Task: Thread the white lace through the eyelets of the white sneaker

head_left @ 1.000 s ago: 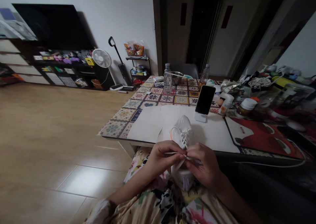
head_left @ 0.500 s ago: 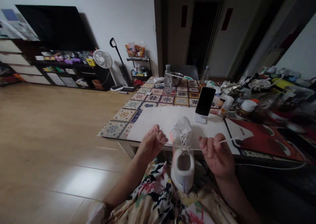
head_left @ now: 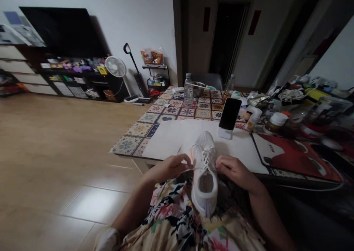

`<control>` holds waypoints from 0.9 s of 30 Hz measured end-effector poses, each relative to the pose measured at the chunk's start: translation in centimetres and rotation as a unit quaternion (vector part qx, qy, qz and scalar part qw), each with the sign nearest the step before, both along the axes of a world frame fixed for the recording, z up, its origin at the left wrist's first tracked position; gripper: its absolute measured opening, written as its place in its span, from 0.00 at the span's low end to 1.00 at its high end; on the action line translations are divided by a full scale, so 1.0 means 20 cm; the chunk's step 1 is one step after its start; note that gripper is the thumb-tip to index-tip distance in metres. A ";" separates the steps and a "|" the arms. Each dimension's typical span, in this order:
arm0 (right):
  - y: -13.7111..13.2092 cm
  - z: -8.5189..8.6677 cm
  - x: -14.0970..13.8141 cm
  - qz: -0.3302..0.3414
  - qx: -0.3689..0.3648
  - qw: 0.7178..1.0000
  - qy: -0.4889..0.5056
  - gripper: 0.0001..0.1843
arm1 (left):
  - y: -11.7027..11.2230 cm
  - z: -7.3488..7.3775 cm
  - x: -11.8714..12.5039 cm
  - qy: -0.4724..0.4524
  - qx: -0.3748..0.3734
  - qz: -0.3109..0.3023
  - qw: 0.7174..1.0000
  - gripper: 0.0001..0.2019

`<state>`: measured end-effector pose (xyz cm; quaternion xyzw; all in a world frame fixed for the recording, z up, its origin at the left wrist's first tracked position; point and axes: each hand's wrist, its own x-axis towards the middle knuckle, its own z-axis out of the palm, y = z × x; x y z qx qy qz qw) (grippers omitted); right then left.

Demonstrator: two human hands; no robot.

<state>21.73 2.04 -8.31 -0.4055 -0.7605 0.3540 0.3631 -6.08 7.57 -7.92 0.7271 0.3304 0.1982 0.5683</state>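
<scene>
A white sneaker (head_left: 206, 184) rests with its heel toward me, its toe at the near table edge and its heel over my lap. White shoelaces (head_left: 207, 158) criss-cross its tongue. Left of the shoe's collar, my left hand (head_left: 175, 166) is closed in a pinch on a lace end, with a thin length of it showing below the fingers. On the opposite side my right hand (head_left: 231, 168) pinches the other lace end close to the eyelets. The fingertips hide part of both laces.
White paper (head_left: 171, 136) covers the near part of the patterned table (head_left: 124, 144). A phone on a stand (head_left: 230, 114) is beyond the shoe. To the right lie a red mat (head_left: 298, 155), bottles and jars; a clear bottle (head_left: 188, 90) stands farther back.
Both hands have come inward and turned palms down, close to the shoe's sides. Before, they were wider apart with the laces stretched out between them. The shoe stays put.
</scene>
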 end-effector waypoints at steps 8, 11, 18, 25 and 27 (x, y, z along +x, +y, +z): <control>-0.01 -0.01 0.05 0.001 -0.050 0.999 -0.013 0.13 | 0.02 -0.04 -0.03 0.001 -0.014 0.005 1.000 0.14; -0.01 0.00 0.07 -0.012 -0.042 0.999 -0.014 0.14 | 0.04 -0.02 -0.03 -0.069 -0.015 -0.002 0.998 0.16; -0.01 0.02 0.10 0.067 -0.027 0.993 0.097 0.18 | 0.00 0.02 0.02 -0.246 0.038 -0.016 0.968 0.15; -0.01 -0.05 -0.11 0.030 -0.045 0.953 0.298 0.22 | -0.07 -0.01 0.23 -0.297 -0.017 0.053 0.953 0.19; -0.02 -0.06 -0.18 -0.013 -0.040 0.952 0.304 0.20 | -0.08 0.01 0.25 -0.277 0.017 0.049 0.960 0.19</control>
